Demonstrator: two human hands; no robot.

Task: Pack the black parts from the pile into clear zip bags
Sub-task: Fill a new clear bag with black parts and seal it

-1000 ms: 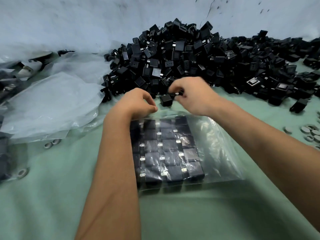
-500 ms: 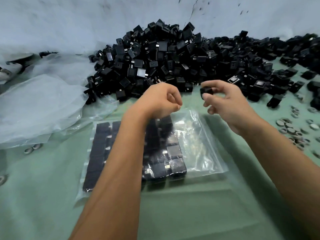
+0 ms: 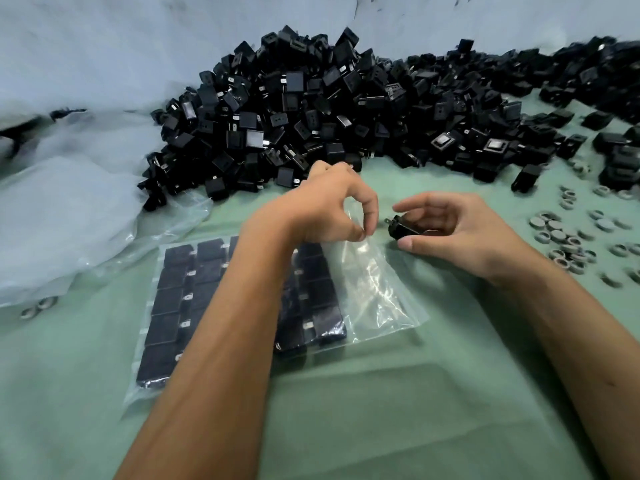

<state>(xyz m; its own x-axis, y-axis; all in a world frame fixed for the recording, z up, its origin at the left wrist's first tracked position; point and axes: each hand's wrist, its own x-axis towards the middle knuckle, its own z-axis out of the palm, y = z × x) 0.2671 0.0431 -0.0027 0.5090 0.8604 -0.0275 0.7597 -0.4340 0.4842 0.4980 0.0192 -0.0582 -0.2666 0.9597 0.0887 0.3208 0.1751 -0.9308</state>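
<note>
1. On the green table (image 3: 381,410), a clear zip bag (image 3: 374,292) lies flat, its left part filled with rows of black parts (image 3: 318,296) and its right part bare plastic.
2. The left hand (image 3: 325,206) pinches the bag's upper edge between thumb and forefinger, lifting the film slightly.
3. The right hand (image 3: 460,233) grasps a single black part (image 3: 401,228) with curled fingers and thumb, just beside the bag's open corner; metal prongs point toward the left hand.
4. A second filled bag (image 3: 173,306) lies touching the first on its left, partly under the left forearm.
5. The pile of black parts (image 3: 329,109) rises behind both hands against the wall.
6. Small grey rings (image 3: 561,237) lie scattered to the right; crumpled plastic sheeting (image 3: 69,209) lies to the left.
</note>
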